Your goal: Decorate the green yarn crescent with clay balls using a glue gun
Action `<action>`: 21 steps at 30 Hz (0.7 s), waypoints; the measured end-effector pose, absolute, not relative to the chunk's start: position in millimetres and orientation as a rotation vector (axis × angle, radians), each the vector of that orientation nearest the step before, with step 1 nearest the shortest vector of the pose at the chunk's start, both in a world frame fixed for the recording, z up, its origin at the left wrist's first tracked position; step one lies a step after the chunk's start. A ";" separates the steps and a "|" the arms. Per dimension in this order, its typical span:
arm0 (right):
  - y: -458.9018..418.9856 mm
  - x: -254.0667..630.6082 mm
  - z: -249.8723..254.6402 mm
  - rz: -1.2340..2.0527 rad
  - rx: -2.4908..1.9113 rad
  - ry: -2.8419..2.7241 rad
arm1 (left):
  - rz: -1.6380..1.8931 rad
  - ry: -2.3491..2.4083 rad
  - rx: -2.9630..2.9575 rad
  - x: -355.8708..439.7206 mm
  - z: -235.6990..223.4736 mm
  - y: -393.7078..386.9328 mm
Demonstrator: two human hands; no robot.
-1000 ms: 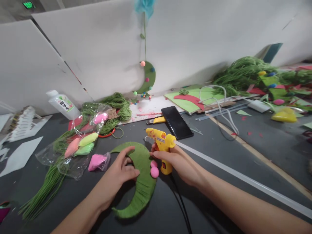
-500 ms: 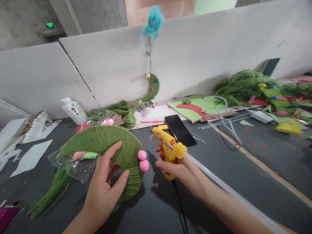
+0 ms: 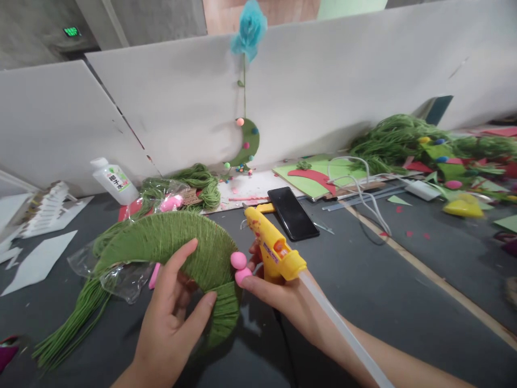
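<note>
A crescent wrapped in green yarn (image 3: 161, 237) is held up off the dark table by my left hand (image 3: 173, 312), whose thumb and fingers grip its inner curve. Two pink balls (image 3: 238, 261) sit one above the other on the crescent's outer right edge. My right hand (image 3: 278, 291) is closed around a yellow hot glue gun (image 3: 272, 240), its nozzle pointing up and away. A long clear glue stick (image 3: 343, 331) sticks out of the gun's back end. The right thumb touches the lower pink ball.
Behind lie a black phone (image 3: 293, 213), a white bottle (image 3: 115, 180) and green yarn (image 3: 399, 143). A smaller decorated crescent (image 3: 252, 141) leans on the white partition (image 3: 307, 97) below a blue flower (image 3: 251, 29). A white cable (image 3: 375, 202) loops at the right.
My right hand has moved left with the glue gun, bringing its thumb onto the lower pink ball. The left hand keeps its grip on the crescent. The view has shifted slightly.
</note>
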State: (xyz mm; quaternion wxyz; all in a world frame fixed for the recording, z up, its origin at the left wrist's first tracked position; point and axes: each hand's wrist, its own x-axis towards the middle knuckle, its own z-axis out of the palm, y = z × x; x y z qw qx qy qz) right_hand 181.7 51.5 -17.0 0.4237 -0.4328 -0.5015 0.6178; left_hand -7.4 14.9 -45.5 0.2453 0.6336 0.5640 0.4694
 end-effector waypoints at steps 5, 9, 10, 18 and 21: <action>52.7 184.6 -5.6 1.578 -1.079 -1.267 | 1.296 1.511 1.627 -5.1 -43.1 14.6; 53.1 185.1 -8.2 1.602 -1.032 -1.296 | 1.362 1.521 1.415 3.3 -41.6 13.0; 52.9 185.4 -10.1 1.614 -1.015 -1.284 | 1.369 1.517 1.388 4.8 -41.5 12.9; 56.5 192.4 -24.2 1.521 -1.022 -1.260 | 1.346 1.505 1.348 8.2 -42.8 12.9; 58.5 191.9 -26.8 1.567 -1.002 -1.236 | 1.334 1.504 1.297 12.2 -41.9 10.0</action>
